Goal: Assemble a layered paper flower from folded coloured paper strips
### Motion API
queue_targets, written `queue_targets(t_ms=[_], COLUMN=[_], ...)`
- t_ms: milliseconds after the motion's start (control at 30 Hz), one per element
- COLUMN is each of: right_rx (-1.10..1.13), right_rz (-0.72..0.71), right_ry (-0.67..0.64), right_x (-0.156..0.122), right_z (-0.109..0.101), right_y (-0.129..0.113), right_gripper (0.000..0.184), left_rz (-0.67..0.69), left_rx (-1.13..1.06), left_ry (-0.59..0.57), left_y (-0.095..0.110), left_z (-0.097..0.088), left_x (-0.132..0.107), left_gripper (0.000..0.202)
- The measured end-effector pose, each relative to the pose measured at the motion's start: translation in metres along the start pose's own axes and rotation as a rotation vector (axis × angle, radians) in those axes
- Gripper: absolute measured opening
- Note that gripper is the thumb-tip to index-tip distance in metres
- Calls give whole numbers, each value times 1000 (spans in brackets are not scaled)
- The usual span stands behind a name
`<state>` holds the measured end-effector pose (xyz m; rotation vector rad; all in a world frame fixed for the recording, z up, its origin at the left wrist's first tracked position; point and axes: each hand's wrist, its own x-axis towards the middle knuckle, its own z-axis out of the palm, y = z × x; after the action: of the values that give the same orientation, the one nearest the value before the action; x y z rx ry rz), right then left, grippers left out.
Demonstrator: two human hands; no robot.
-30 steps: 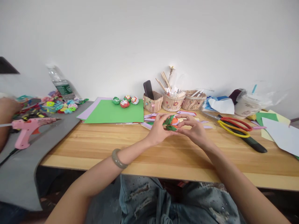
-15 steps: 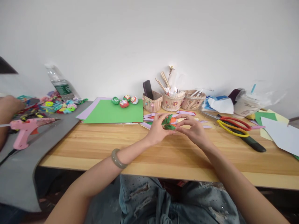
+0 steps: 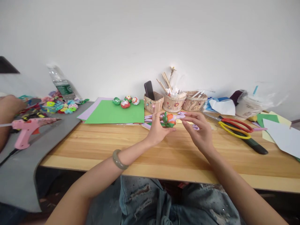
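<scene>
My left hand (image 3: 157,129) holds a small folded paper flower (image 3: 169,119) with green outer leaves and orange petals, its fingers closed around the green side. Just to the right, my right hand (image 3: 199,128) is apart from the flower, thumb and fingers spread with nothing visible between them. Behind the hands lie purple paper strips (image 3: 148,118), partly hidden by the fingers. Several finished paper flowers (image 3: 125,104) in green, red and white sit on a green paper sheet (image 3: 112,113) to the left.
Decorated baskets (image 3: 174,103) with sticks and a phone stand by the wall. Scissors (image 3: 236,126) with red and yellow handles, a lidded cup (image 3: 248,104) and papers lie right. At left are a pink glue gun (image 3: 28,129), a bottle (image 3: 62,84) and another person's hand (image 3: 11,106).
My right hand has drawn back to the right, off the flower, and its fingers have spread. The flower stays in my left hand, with more of its orange petals showing.
</scene>
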<state>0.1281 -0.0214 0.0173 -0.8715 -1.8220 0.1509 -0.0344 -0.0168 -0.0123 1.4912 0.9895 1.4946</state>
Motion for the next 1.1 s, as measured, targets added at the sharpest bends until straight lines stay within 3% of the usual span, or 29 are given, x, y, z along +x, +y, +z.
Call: queue_targets(t_ms=[267,467,600,800,967,1100], right_rx=[-80,-92,-61,-57,-63,-60], right_rz=[-210,-134,-99,-63,-70,-71], right_ry=[-44,-46,-101,-57,1,10], right_x=[-3,-2,0,-2,-4,-3], right_z=[1,3,5,7,8,6], right_y=[-5,-5,-2,-2,-6,-7], right_gripper=[17,13,6,6,7,14], left_rz=[-16,-6,87,146,95,1], left_rx=[-31,-35,23,121,110,25], left_ry=[27,-14,-61,-7,88,77], left_y=[3,5,7,10,8,4], left_z=[1,1,1,0,-1,-1], left_x=[0,-1,-3,-4,-2,0], left_gripper=[69,67,63,60,63,65])
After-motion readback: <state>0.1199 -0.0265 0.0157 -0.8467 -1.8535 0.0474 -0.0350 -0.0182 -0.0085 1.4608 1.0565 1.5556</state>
